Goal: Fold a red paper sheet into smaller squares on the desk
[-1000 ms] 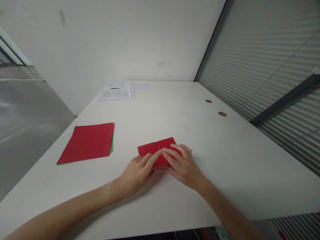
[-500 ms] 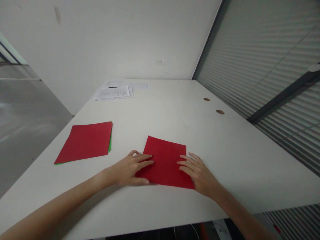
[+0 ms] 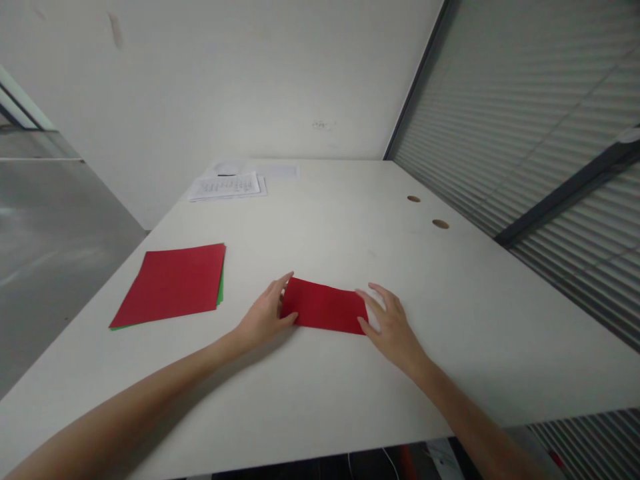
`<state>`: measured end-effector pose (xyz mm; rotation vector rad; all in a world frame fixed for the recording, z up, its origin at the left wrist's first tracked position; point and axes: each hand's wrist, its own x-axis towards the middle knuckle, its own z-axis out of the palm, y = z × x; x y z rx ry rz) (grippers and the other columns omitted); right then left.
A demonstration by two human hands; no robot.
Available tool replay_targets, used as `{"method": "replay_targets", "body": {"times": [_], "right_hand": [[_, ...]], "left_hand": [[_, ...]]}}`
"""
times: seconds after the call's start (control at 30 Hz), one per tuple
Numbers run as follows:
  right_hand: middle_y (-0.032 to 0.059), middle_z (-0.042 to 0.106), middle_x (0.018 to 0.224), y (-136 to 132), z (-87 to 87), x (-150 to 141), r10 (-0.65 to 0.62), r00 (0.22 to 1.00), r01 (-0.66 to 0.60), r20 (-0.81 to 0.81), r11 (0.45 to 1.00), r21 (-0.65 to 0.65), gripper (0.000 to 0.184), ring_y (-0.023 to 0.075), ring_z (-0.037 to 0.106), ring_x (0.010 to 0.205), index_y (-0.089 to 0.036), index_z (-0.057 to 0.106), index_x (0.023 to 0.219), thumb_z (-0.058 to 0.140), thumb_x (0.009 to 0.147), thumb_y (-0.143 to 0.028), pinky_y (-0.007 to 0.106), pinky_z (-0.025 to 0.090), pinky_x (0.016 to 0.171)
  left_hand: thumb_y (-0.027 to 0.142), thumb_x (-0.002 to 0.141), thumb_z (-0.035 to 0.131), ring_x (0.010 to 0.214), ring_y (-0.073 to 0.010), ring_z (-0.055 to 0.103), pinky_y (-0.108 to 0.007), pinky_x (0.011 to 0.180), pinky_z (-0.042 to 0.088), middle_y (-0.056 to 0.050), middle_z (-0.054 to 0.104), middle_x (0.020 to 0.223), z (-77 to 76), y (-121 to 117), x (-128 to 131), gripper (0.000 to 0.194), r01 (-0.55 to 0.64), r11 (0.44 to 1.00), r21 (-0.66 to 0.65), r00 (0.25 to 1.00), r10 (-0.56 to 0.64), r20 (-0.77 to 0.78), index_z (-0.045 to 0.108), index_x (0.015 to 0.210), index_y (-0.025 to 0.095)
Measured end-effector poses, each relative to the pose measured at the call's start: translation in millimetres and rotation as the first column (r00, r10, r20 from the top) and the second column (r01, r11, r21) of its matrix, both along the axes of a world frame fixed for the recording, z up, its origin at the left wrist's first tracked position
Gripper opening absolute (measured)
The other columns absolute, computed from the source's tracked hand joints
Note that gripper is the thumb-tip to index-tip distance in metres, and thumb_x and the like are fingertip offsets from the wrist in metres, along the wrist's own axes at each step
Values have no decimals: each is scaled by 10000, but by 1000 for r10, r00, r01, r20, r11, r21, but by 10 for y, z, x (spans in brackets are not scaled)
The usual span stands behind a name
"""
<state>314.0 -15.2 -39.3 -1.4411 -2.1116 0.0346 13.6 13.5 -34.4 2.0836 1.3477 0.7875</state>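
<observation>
A sheet of red paper lies in front of me on the table, a narrow strip in outline that looks doubled over, its long sides running left to right. At its left end my left hand grips it, thumb on the near corner and fingertips at the far corner. The right end is between the thumb and index finger of my right hand; the other fingers there are spread off the paper. Whether the layers lie flat together I cannot tell.
To the left lies a stack of red paper with green paper showing beneath. Printed sheets rest at the back of the white table. Two round holes pierce the tabletop near the blinds on the right.
The red paper's near edge has gone away from me, so the sheet has shrunk from a square to a strip. Both hands have moved forward, from lying flat on it to gripping its ends.
</observation>
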Motion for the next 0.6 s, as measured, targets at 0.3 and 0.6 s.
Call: {"method": "replay_targets", "body": {"times": [0.3,0.6], "right_hand": [[111,667,991,-191,166,-141,156,968,-141,195,986,-91,289,277,591,959,-197,715,1052,643,870,-410,505,486,889],[118,535,1399,-257,173,-134,398,897,-364,191,912,-187,487,317,423,1324,-250,593,1304,657,857,-432,540,395,1055]], "left_hand": [[379,965,487,1213,-288,533,-486,995,414,-131,556,1358,247,-333,229,426,500,827,258,814,-347,-465,481,1357,211],[432,937,530,1193,-268,574,-437,1044,420,-133,621,1265,299,-248,129,423,662,732,160,724,-570,-387,577,1288,200]]}}
